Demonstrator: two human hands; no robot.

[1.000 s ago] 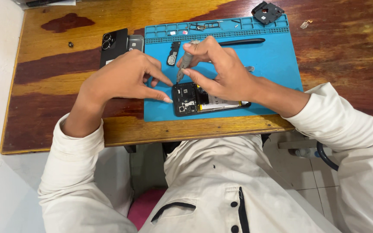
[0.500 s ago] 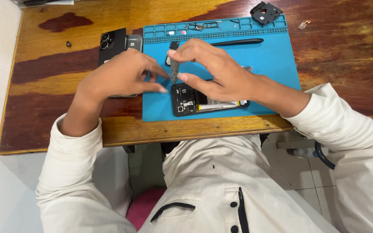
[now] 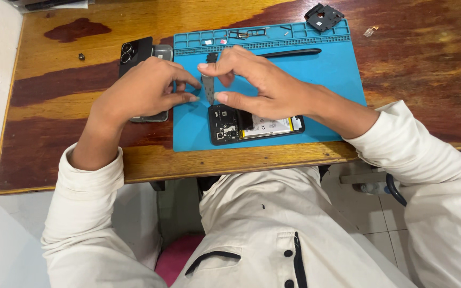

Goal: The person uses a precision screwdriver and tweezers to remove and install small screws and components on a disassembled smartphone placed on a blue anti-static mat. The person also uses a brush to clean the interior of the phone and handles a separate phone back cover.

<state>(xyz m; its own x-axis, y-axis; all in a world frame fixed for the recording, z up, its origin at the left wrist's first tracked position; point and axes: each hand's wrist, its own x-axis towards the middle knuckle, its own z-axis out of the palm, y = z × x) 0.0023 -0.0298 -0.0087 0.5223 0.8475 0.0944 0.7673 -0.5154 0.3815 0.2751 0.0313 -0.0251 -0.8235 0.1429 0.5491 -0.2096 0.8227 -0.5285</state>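
Opened smartphone (image 3: 254, 124) lies face down on the blue repair mat (image 3: 337, 80), near the mat's front edge, its back cover off so the black board section on the left and the pale battery on the right show. Just above it, the right hand (image 3: 265, 85) pinches a small thin grey strip (image 3: 208, 89) between thumb and forefinger, holding it upright over the mat; the other fingers curl loosely behind. The left hand (image 3: 145, 90) reaches in from the other side, its forefinger and thumb stretched toward the same strip, fingertips just beside it; whether they actually touch it I cannot tell. The rest of that hand hangs above a second phone (image 3: 144, 53), dark-backed with two round camera lenses, which lies on the wooden table (image 3: 70, 128) against the mat's left edge and is partly hidden under the palm.

Along the mat's far edge runs a row of small compartments (image 3: 241, 37) with a few tiny parts in them, and just below them lies a black stylus-like tool (image 3: 289, 52). Off the mat, at the table's far right, sits a black plastic frame piece (image 3: 324, 16). A small dark screw-like bit (image 3: 81, 56) rests alone on the wood, left of the second phone.
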